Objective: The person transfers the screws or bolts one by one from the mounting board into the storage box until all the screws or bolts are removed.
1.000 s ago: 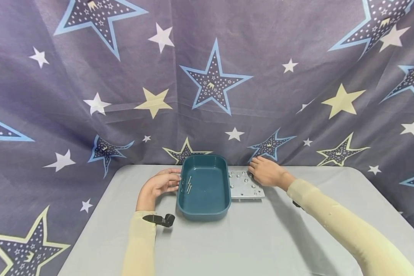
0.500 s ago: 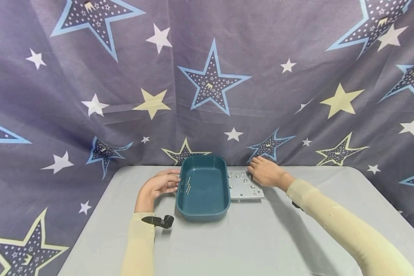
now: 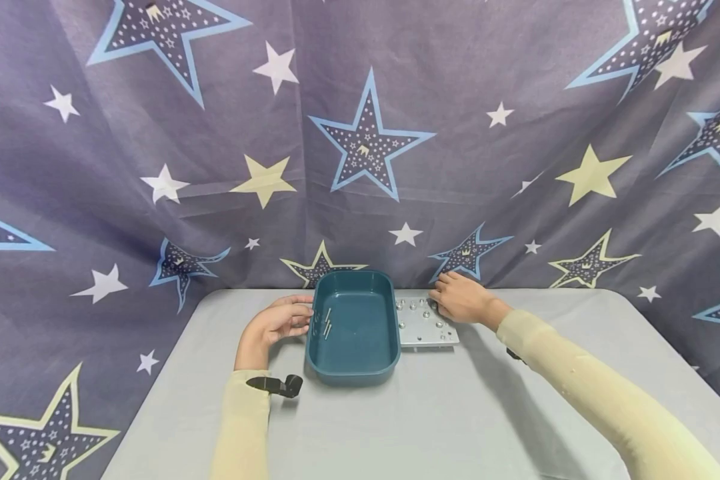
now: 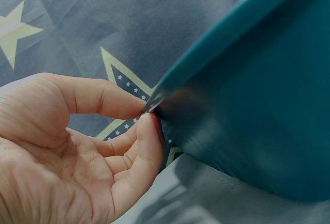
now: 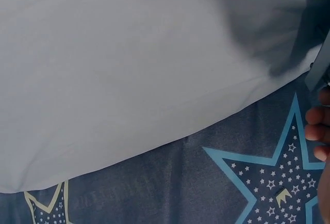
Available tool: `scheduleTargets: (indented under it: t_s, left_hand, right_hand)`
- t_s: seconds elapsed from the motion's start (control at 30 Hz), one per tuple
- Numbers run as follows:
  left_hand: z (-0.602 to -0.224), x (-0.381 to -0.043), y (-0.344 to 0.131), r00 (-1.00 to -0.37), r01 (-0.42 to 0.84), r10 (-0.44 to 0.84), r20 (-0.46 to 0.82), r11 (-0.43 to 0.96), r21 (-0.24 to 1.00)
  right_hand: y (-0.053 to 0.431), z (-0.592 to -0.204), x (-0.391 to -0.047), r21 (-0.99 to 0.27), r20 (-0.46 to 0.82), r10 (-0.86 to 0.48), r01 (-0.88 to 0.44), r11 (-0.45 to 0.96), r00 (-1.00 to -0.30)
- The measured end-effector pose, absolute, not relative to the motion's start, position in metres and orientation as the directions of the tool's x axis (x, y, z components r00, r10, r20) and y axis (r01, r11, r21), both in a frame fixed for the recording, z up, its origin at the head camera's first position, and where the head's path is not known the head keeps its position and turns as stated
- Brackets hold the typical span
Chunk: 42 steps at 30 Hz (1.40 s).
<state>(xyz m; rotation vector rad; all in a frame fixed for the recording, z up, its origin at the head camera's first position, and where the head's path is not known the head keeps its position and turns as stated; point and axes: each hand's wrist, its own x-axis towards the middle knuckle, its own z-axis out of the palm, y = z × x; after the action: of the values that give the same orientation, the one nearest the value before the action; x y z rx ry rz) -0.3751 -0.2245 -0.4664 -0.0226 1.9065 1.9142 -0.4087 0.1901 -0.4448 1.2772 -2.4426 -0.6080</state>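
At the left rim of a teal plastic tray (image 3: 354, 378), my left hand (image 3: 273, 321) pinches with thumb and fingertips. In the left wrist view the tips of that hand (image 4: 77, 146) meet right on the rim of the tray (image 4: 247, 115). Several thin metal screws (image 3: 328, 329) and small rings (image 3: 317, 319) lie along the tray's left side. My right hand (image 3: 463, 299) curls over the far right corner of a silver metal plate (image 3: 420, 331) studded with bolts, thumb at a dark bolt (image 3: 435, 305). Its fingertips are mostly hidden; the right wrist view catches only a few fingers (image 5: 317, 123).
The plate stands slightly raised, right against the tray's right side. Both sit near the back of a table with a pale grey cover (image 3: 432, 413). A dark curtain (image 3: 360, 220) with stars hangs just behind the table's far edge.
The whole head view has shifted very slightly. Both hands, the tray and the plate keep nearly the same places.
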Motion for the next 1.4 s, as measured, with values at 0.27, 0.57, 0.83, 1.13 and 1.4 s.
scheduleTargets:
  t_s: [0.27, 0.57, 0.83, 1.13, 1.4]
  left_hand:
    - [-0.467, -0.374, -0.223, -0.905, -0.311, 0.285, -0.316, 0.064, 0.948]
    - [-0.468, -0.374, -0.225, -0.909, -0.315, 0.270, -0.317, 0.054, 0.948]
    - [-0.468, -0.373, -0.226, -0.907, -0.314, 0.277, -0.316, 0.052, 0.948]
    - [-0.468, -0.375, -0.226, -0.906, -0.309, 0.288, -0.310, 0.051, 0.950]
    - [-0.467, -0.376, -0.225, -0.906, -0.308, 0.290, -0.308, 0.047, 0.950]
  right_hand:
    - [0.193, -0.448, -0.410, 0.482, 0.051, -0.813, -0.698, 0.529, -0.581]
    - [0.193, -0.450, -0.411, 0.417, 0.070, -0.797, -0.708, 0.570, -0.600]
    - [0.192, -0.448, -0.411, 0.331, 0.078, -0.769, -0.711, 0.621, -0.635]
    - [0.189, -0.441, -0.410, 0.279, 0.025, -0.731, -0.698, 0.660, -0.682]
    - [0.185, -0.441, -0.409, 0.300, -0.025, -0.712, -0.685, 0.664, -0.701]
